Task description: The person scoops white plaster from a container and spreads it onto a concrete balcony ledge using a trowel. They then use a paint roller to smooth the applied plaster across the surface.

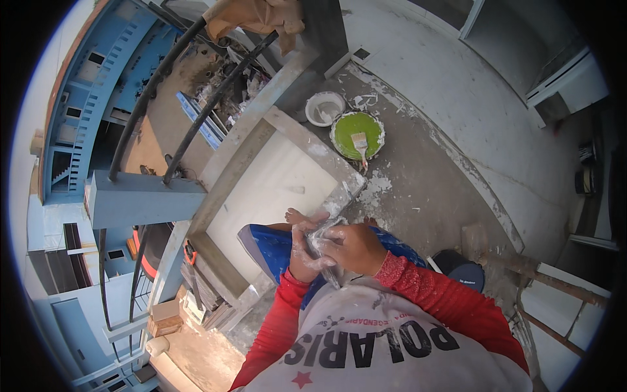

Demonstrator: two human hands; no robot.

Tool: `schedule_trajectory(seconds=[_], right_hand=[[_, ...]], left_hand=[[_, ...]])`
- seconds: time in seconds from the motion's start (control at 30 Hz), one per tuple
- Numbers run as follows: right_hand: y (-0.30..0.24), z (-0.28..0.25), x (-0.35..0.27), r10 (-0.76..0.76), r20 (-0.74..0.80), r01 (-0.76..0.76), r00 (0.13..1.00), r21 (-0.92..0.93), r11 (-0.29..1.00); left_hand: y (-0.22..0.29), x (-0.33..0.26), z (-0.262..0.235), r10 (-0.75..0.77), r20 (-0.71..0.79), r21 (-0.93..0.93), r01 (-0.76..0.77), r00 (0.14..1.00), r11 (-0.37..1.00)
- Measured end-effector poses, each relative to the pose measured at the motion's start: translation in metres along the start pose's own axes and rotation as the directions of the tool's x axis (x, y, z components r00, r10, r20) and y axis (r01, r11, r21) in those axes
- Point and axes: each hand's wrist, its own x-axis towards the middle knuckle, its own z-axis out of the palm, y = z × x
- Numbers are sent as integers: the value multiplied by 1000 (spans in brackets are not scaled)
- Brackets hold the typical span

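My left hand (302, 251) is wrapped in a thin clear plastic film (321, 236), like a glove or bag pulled over it. My right hand (356, 248) presses against it from the right and grips the crumpled plastic between the two hands. Both hands are held close together over my blue shorts (271, 247); my sleeves are red. A bare foot (295, 215) shows just beyond the hands, at the edge of a white panel (268, 186).
A round tub of green paint (345, 127) with a flat brush (360, 145) lying in it stands on the spattered concrete floor, beside a white bucket (324, 108). Black railings (153, 91) and a cloth (255, 16) lie left and ahead, over a drop. A dark round object (462, 269) sits right.
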Motion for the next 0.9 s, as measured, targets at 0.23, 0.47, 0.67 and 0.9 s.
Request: schedule_trajectory(seconds=[0.23, 0.47, 0.67, 0.9], right_hand=[[24, 19, 2, -130, -59, 136, 990, 111, 985], [27, 16, 6, -91, -13, 91, 996, 246, 965], [27, 9, 16, -85, 78, 64, 993, 240, 969], [38, 10, 19, -229, -6, 226, 974, 179, 958]], left_hand=[[2, -10, 1, 127, -144, 236, -90, 981, 968], [-3, -14, 0, 158, -216, 280, -94, 963, 955], [-7, -10, -1, 177, -192, 353, -101, 965, 930], [-5, -6, 6, 140, -237, 329, -56, 962, 943]])
